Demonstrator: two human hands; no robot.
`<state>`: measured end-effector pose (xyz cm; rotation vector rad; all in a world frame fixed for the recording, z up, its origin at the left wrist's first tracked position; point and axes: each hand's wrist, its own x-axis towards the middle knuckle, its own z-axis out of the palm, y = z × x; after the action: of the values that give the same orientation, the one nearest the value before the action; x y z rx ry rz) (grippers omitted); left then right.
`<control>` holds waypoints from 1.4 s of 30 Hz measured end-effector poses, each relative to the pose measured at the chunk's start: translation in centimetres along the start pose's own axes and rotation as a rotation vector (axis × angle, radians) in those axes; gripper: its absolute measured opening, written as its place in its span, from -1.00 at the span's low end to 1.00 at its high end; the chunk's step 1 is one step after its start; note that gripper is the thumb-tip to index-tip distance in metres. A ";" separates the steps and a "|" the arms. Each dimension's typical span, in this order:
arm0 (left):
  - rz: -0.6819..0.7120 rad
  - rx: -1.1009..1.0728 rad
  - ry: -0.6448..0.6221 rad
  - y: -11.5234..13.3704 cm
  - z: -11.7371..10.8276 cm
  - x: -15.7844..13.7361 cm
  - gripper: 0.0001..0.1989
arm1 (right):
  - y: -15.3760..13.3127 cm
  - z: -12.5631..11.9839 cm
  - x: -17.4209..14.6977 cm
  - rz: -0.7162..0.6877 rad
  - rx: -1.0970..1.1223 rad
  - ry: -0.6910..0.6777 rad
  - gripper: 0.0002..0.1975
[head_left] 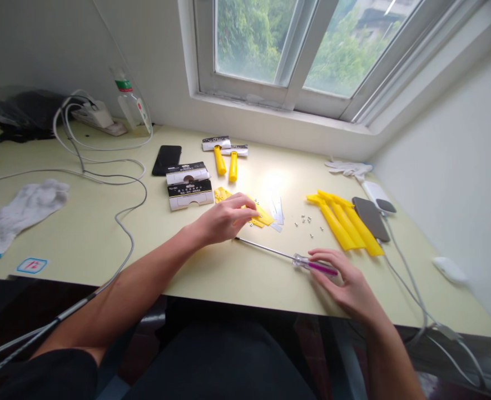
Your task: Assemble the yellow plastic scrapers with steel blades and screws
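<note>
My left hand (232, 216) is over the yellow plastic plates (265, 215), thumb and fingers drawn together. Something tiny may be at its fingertips, too small to name. Around the plates lie small metal nuts and thin metal blades (277, 211). My right hand (340, 278) has thumb and fingers around the clear and purple handle of a screwdriver (266, 248). The screwdriver's shaft points left, its tip just below my left hand. Several small screws (306, 219) are scattered on the table above the handle. Yellow handles (345, 222) lie side by side to the right.
Two scrapers with yellow handles (219, 161) and black-and-white packaging (191, 194) lie toward the back of the table (212, 272). Phones (167, 160) lie at left and right. White gloves (24, 211), loose cables (133, 233) and a plastic bottle (132, 108) are at the left.
</note>
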<state>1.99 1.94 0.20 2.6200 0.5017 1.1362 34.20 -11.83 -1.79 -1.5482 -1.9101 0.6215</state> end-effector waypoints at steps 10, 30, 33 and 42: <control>0.069 0.056 -0.043 0.8 0.7 -0.1 -0.80 | -7.3 3.0 8.4 0.192 0.420 -0.159 -0.64; 0.061 0.243 -0.151 1.1 1.3 -0.3 -0.72 | -8.1 5.9 9.9 0.129 0.323 -0.088 -0.75; 0.074 0.245 -0.159 1.0 1.4 -0.4 -0.73 | -8.3 6.0 9.8 0.132 0.245 -0.059 -0.79; 0.057 0.233 -0.145 0.9 1.6 -0.6 -0.76 | -6.5 4.2 10.5 0.141 0.180 0.057 -0.83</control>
<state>3.01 0.76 -0.95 2.9075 0.5623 0.9440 25.23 -2.94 1.31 -1.5757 -1.6655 0.7793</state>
